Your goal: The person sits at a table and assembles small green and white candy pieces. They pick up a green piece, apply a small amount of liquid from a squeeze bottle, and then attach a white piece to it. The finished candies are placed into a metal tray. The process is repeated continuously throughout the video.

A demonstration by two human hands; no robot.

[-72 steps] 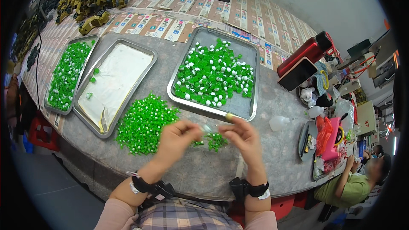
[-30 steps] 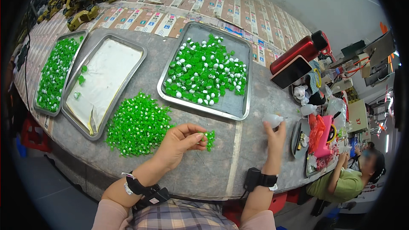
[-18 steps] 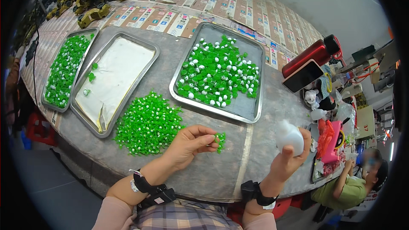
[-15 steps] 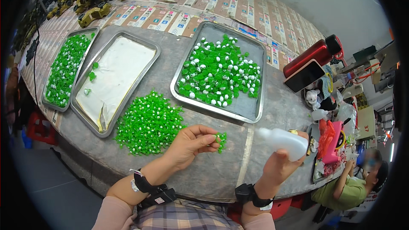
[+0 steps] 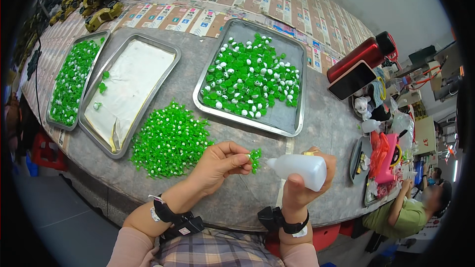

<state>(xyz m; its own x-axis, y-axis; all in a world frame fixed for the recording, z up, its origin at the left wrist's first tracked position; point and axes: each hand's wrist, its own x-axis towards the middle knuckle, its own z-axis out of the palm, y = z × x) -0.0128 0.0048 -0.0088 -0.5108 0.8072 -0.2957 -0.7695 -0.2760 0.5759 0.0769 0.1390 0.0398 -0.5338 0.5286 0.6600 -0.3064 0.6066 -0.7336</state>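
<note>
Between the fingertips of my left hand (image 5: pixel 221 164) is a small green plastic piece (image 5: pixel 255 160), pinched near its left side. My right hand (image 5: pixel 308 188) grips a white squeeze bottle (image 5: pixel 302 169) lying nearly level, its narrow nozzle pointing left. The nozzle tip sits close to the green piece; I cannot tell whether they touch. Left of my left hand lies a pile of small green pieces with white spots (image 5: pixel 170 141). Beyond my hands, a metal tray (image 5: pixel 232 111) bears loose green parts with white, eyeball-like balls (image 5: pixel 255 76).
At left stand a paper-lined tray (image 5: pixel 133 76) with a few green pieces and a narrow tray of green pieces (image 5: pixel 74 81). A red flask (image 5: pixel 358 58) and a phone (image 5: pixel 352 80) lie at right. Yellow toy vehicles (image 5: pixel 106 15) are heaped far left. Another person (image 5: pixel 403 212) sits at right.
My right hand has brought the squeeze bottle leftward, its nozzle now near the green piece. My left hand keeps its pinch, nearly in place. The view has shifted slightly.
</note>
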